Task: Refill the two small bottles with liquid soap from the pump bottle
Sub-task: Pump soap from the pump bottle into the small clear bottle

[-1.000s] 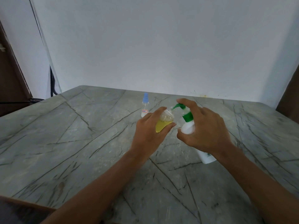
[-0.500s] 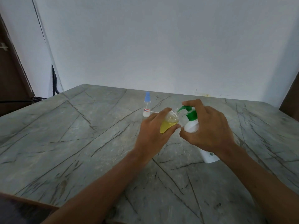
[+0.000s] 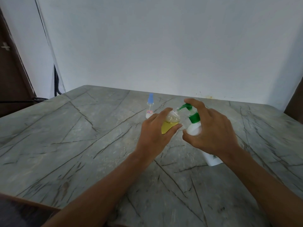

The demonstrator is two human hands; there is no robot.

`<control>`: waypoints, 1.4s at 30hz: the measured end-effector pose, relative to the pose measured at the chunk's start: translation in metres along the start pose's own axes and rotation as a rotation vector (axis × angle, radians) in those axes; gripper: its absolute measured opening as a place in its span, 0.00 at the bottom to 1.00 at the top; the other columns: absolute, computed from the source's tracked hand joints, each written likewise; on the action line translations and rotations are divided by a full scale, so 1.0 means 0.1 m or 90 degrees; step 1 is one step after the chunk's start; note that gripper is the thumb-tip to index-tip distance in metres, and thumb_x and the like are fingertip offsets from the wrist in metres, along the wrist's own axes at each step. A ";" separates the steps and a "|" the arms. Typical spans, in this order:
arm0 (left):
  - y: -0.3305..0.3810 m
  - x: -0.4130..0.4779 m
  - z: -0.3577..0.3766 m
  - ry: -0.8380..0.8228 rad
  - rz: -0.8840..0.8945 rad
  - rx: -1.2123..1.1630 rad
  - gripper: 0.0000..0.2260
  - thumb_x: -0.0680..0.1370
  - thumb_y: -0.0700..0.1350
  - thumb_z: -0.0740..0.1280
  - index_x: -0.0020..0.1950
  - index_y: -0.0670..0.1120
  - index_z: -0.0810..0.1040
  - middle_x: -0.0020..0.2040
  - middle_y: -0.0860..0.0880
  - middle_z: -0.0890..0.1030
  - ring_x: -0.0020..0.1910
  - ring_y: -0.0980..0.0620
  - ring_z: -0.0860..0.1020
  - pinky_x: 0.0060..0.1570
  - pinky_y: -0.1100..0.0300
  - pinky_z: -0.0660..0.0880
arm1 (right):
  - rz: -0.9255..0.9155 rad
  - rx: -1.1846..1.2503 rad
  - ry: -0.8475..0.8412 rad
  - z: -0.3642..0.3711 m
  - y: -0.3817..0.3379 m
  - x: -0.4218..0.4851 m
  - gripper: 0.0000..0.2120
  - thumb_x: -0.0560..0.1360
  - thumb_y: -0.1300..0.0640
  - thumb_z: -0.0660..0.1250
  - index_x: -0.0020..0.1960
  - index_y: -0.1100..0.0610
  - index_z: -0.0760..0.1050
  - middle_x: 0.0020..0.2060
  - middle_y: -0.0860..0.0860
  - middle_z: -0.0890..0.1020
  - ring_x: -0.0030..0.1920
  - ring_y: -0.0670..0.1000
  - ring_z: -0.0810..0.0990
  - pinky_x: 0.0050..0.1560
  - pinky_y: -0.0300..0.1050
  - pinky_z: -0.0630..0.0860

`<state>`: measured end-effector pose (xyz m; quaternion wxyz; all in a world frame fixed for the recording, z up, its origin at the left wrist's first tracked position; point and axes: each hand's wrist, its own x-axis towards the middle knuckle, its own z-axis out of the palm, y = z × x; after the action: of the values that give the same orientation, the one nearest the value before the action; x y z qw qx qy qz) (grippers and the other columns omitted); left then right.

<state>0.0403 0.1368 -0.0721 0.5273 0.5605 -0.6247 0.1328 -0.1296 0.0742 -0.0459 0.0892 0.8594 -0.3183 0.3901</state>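
- Head view: our left hand (image 3: pixel 154 133) is wrapped round the small clear plastic bottle (image 3: pixel 170 123), holding it tilted above the grey veined stone table (image 3: pixel 82 136) with its mouth turned right.
- Our right hand (image 3: pixel 211 131) grips the shoulder of the white plastic pump bottle (image 3: pixel 194 130), which leans, its base apparently on the table. The index finger (image 3: pixel 195 102) lies on the green pump head (image 3: pixel 186 106).
- Change: compared with half a second ago, the pump head sits higher above its green collar. We read this as one stroke finished and the pump recharging.
- The spout tip stays at the small bottle's mouth; we cannot tell whether it touches.
- Yellow liquid fills roughly the lower half, with no clear rise across frames. More strokes seem needed.
- The second small bottle with a pale blue cap (image 3: pixel 150 107) stands upright just behind the left hand, capped; we judge its refill not yet begun.
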 end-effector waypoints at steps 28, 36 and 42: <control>0.03 -0.01 -0.01 -0.003 -0.028 -0.012 0.25 0.71 0.58 0.72 0.65 0.51 0.73 0.54 0.52 0.81 0.48 0.56 0.78 0.46 0.60 0.78 | -0.003 -0.007 0.016 0.01 0.00 -0.01 0.47 0.61 0.41 0.74 0.75 0.42 0.54 0.42 0.47 0.80 0.37 0.48 0.74 0.37 0.44 0.76; 0.03 -0.01 -0.01 -0.008 -0.038 -0.009 0.25 0.71 0.58 0.71 0.65 0.51 0.73 0.54 0.51 0.81 0.49 0.55 0.78 0.47 0.58 0.78 | 0.000 0.013 0.010 0.03 0.01 0.03 0.42 0.60 0.40 0.74 0.69 0.44 0.61 0.43 0.48 0.81 0.37 0.47 0.74 0.40 0.41 0.72; 0.03 -0.02 0.00 -0.019 -0.018 0.000 0.26 0.71 0.57 0.72 0.65 0.50 0.73 0.53 0.50 0.81 0.47 0.57 0.76 0.45 0.62 0.77 | -0.001 0.049 0.024 0.04 0.03 0.03 0.38 0.59 0.39 0.72 0.65 0.45 0.63 0.45 0.50 0.82 0.38 0.48 0.75 0.42 0.43 0.75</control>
<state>0.0375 0.1386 -0.0722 0.5199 0.5712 -0.6243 0.1172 -0.1275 0.0692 -0.0466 0.0621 0.8549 -0.3010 0.4179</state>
